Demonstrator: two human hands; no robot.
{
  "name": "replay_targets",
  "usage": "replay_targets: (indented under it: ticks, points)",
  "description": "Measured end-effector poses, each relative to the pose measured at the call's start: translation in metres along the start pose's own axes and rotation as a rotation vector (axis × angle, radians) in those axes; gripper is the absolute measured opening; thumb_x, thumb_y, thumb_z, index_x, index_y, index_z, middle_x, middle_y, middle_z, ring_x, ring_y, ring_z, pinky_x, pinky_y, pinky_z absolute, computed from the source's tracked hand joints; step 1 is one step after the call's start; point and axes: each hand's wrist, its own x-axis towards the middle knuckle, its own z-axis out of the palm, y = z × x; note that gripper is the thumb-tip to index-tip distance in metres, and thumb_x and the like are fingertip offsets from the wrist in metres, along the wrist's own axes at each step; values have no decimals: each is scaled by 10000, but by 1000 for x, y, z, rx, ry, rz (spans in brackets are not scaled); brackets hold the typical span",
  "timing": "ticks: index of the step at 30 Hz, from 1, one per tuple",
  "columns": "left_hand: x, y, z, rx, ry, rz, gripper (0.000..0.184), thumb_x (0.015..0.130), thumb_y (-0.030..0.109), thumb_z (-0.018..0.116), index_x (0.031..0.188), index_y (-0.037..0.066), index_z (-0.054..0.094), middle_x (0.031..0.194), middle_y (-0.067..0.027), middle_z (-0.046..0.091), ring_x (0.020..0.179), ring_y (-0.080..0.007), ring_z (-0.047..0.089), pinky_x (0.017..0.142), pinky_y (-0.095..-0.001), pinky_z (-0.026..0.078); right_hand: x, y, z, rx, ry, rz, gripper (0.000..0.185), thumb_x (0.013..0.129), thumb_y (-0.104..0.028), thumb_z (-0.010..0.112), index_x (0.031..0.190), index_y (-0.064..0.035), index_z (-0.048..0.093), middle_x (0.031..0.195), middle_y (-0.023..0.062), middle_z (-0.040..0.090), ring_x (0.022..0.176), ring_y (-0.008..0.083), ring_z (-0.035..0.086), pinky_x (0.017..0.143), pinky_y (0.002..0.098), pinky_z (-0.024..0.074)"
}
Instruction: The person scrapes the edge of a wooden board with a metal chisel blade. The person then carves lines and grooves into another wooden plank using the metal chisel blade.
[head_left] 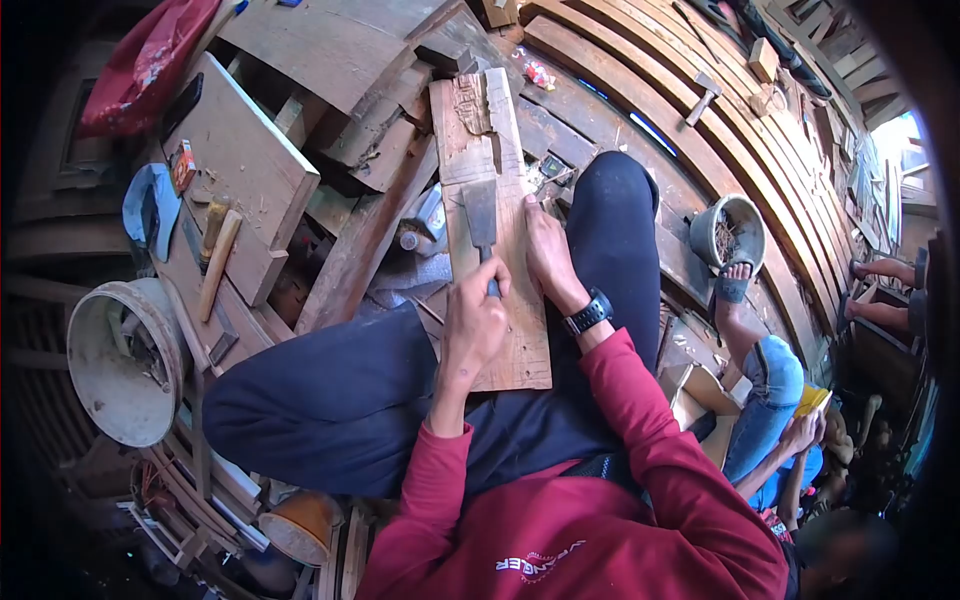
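A long wooden board [515,290] lies across my lap, its far part roughly split and chipped. My left hand [475,318] is wrapped round the handle of a putty knife [480,210], whose wide metal blade rests flat on the board, pointing away from me. My right hand [548,245], with a black watch on its wrist, lies along the board's right edge; its fingers are pressed together against the wood, and part of them is hidden.
At left stand a white bucket [125,360] and a thick board [240,160] with a mallet [215,250] by it. A hammer [703,98] lies on planks at upper right. A grey bucket [727,232] sits beside another person's foot [733,285].
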Motion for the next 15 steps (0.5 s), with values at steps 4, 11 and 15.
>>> replay_targets:
  ticks: [4, 11, 15]
  points:
    - [2, -12, 8, 44, 14, 31, 189, 696, -81, 360, 822, 9, 470, 619, -178, 401, 542, -316, 444, 549, -419, 354, 2, 2, 0, -20, 16, -49, 724, 1039, -517, 274, 1082, 123, 610, 1061, 380, 624, 1056, 531, 577, 925, 528, 432]
    - [6, -16, 9, 8, 36, 52, 196, 693, -80, 350, 811, 16, 474, 633, -177, 387, 565, -281, 450, 558, -395, 344, 7, 6, 3, -1, 51, -93, 734, 1037, -529, 269, 1084, 115, 617, 1049, 376, 628, 1046, 515, 592, 918, 527, 438]
    - [24, -25, 4, -35, 24, 76, 176, 690, -80, 362, 808, 11, 458, 655, -191, 398, 591, -297, 455, 575, -393, 354, -7, -2, 2, 19, 7, 30, 735, 1042, -530, 266, 971, 108, 625, 978, 370, 626, 971, 510, 598, 863, 544, 434]
